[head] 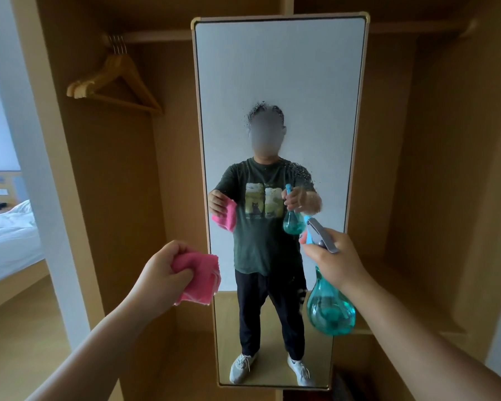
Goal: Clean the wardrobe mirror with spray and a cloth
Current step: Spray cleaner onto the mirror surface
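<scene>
Near, two bare forearms reach in from the bottom corners. Left hand (159,273), near left of centre, grip curled tight round a bunched pink cloth (198,280); cloth fluffy, folded, its free edge hanging down and overlapping the mirror's lower left edge in view; cannot tell if it touches the glass. Right hand (334,260), near right, grip wrapped round the neck of the spray bottle (330,311); fingers on the grey trigger (323,234), nozzle aimed at the glass. Bottle is clear teal plastic, bulb-shaped, hanging below the hand, liquid in the lower part; label or brand not readable.

Mirror (278,68) stands far centre, tall and narrow, upright between the two open bays of the wooden wardrobe (417,140); thin pale frame with brass-look corners at the top. Glass carries droplets (261,107) in a patch at mid height, with a second speckled patch right of and below it; upper glass reflects a plain pale wall.

Reflection shows the person standing, dark green T-shirt (258,227), dark trousers, pale trainers, holding the cloth and the bottle; shirt has two square picture prints, the small line under them too small to read.

Far left bay: wooden hangers (119,79) bunched on a rail (156,36). Beyond the wardrobe's left side, a bed (9,235) with white bedding.
</scene>
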Tool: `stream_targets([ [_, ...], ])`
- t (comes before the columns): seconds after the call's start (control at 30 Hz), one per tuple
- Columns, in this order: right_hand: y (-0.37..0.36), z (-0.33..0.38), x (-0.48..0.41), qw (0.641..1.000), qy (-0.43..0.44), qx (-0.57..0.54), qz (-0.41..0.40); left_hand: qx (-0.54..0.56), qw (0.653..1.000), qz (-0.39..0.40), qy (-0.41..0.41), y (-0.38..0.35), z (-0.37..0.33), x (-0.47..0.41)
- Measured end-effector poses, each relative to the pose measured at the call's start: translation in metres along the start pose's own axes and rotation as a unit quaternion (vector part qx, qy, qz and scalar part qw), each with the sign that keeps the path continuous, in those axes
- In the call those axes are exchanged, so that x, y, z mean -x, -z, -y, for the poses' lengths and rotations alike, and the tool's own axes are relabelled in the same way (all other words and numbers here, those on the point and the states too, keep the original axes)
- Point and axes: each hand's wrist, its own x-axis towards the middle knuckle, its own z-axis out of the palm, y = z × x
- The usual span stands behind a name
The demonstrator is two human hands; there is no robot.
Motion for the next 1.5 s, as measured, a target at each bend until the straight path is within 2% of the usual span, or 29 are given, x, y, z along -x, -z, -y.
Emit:
stream_targets([
  [0.1, -0.009, 0.006, -0.002, 1.0, -0.006, 0.01, -0.007, 0.009, 1.0, -0.003, 0.003, 0.004, 0.0, 0.002],
  [0.17, -0.042, 0.015, -0.004, 1.0, 0.0, 0.01, 0.021, -0.002, 0.999, -0.032, 0.02, 0.033, 0.012, 0.014],
  [0.7, -0.049, 0.013, 0.003, 0.999, 0.001, -0.012, -0.032, -0.002, 1.0, -0.022, 0.013, 0.035, 0.023, 0.016],
  [1.07, -0.074, 0.001, 0.013, 1.0, -0.008, 0.004, 0.025, 0.0, 1.0, -0.015, 0.027, 0.037, 0.035, 0.029],
  [1.5, -0.103, -0.042, 0.051, 0.995, -0.085, 0.033, 0.049, 0.011, 0.999, 0.01, 0.051, 0.03, 0.054, 0.042],
])
